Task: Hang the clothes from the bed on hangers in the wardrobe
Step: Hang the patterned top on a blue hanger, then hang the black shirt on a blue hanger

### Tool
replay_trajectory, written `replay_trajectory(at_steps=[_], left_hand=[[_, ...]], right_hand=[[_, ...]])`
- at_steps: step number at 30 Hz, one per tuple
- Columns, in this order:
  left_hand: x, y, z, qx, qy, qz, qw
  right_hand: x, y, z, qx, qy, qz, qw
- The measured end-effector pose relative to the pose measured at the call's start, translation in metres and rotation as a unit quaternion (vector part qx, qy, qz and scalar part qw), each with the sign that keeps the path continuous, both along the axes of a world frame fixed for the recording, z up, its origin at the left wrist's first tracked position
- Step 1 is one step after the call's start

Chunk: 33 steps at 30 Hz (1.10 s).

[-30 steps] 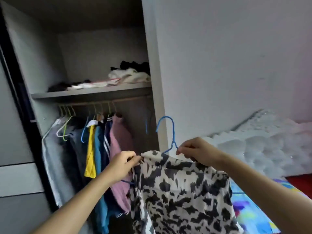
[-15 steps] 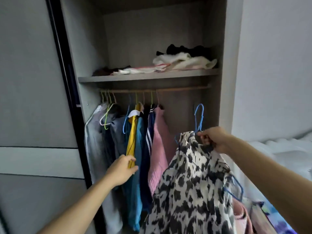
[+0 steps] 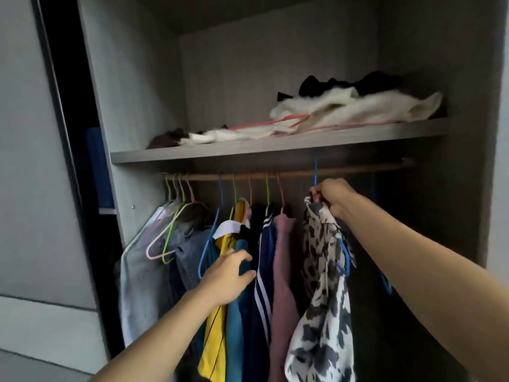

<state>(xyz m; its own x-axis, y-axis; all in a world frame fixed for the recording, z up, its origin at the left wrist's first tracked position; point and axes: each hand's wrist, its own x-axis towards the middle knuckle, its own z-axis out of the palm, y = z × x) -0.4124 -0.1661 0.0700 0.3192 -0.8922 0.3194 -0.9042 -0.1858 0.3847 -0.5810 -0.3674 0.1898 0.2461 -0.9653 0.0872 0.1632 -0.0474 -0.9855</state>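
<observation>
A black-and-white patterned garment (image 3: 322, 293) hangs on a blue hanger (image 3: 315, 172), whose hook reaches up to the wooden rail (image 3: 358, 170) in the open wardrobe. My right hand (image 3: 334, 197) grips the hanger's neck and the garment's collar just under the rail. Lower left, my left hand (image 3: 230, 274) rests with loosely curled fingers against the hanging teal and navy striped clothes (image 3: 261, 271); whether it pinches any fabric is unclear. A pink garment (image 3: 283, 271) hangs directly left of the patterned one.
Several clothes on coloured hangers fill the rail's left half, with bare pink and green hangers (image 3: 165, 238) among them. The shelf (image 3: 275, 146) above holds white and black folded fabric. A grey sliding door (image 3: 30, 161) stands left; the wardrobe's side wall (image 3: 473, 161) stands right.
My right hand lifted the patterned garment on its hanger up to the rail. My left hand moved right and up onto the hanging clothes. The view closed in on the wardrobe.
</observation>
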Motion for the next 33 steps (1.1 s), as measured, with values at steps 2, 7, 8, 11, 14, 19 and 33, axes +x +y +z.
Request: replay_trajectory(at_steps=[2,7,8,11,14,19,33], left_hand=[[0.006,-0.019,0.000,-0.003,-0.010,0.010,1.000],[0.029,-0.048,0.003,-0.006,-0.031,0.019,0.999],[0.032,-0.051,0.005,-0.014,-0.036,0.022,0.999],[0.040,-0.063,0.008,-0.039,-0.046,0.021,0.998],[0.044,-0.076,0.012,-0.070,-0.052,0.006,0.996],[0.045,-0.100,0.021,-0.135,-0.074,-0.044,0.987],[0.021,-0.164,0.025,-0.177,-0.187,-0.283,0.924]], right_hand=[[0.020,-0.021,0.005,-0.014,0.016,-0.009,1.000],[0.050,-0.058,-0.003,-0.007,-0.001,0.018,1.000],[0.053,-0.063,-0.008,0.002,0.003,0.028,1.000],[0.065,-0.068,-0.027,0.012,0.044,0.063,0.997],[0.071,-0.061,-0.048,0.005,0.091,0.091,0.992],[0.051,-0.056,-0.044,-0.161,0.241,-0.014,0.957],[-0.050,-0.080,-0.053,-0.029,0.170,-0.349,0.921]])
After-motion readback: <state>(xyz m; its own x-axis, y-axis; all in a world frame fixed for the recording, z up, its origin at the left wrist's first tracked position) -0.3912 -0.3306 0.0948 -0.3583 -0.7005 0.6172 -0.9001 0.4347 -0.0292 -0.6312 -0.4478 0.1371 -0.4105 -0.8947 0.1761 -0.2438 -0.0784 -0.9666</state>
